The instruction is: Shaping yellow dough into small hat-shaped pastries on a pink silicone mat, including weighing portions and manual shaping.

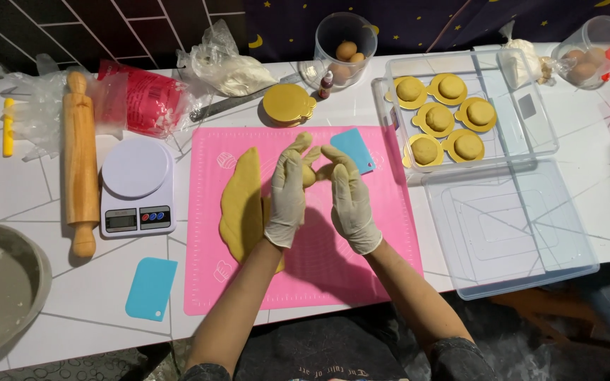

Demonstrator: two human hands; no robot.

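Both of my hands wear pale gloves and meet above a pink silicone mat [361, 240]. A small ball of tan dough [309, 175] sits between them, cupped by my left hand [287, 190] and my right hand [347, 194]. A long slab of yellow dough [240, 204] lies on the mat just left of my left hand. A light blue scraper [354, 148] rests on the mat beyond my right hand.
A clear tray [531, 113] at the right holds several dough balls on gold discs; its lid [510, 233] lies nearer. At the left are a white kitchen scale [137, 185], a wooden rolling pin [80, 162], a second blue scraper [151, 288] and a grey bowl [1, 289]. Gold discs [288, 104] and egg tubs [344, 49] stand behind.
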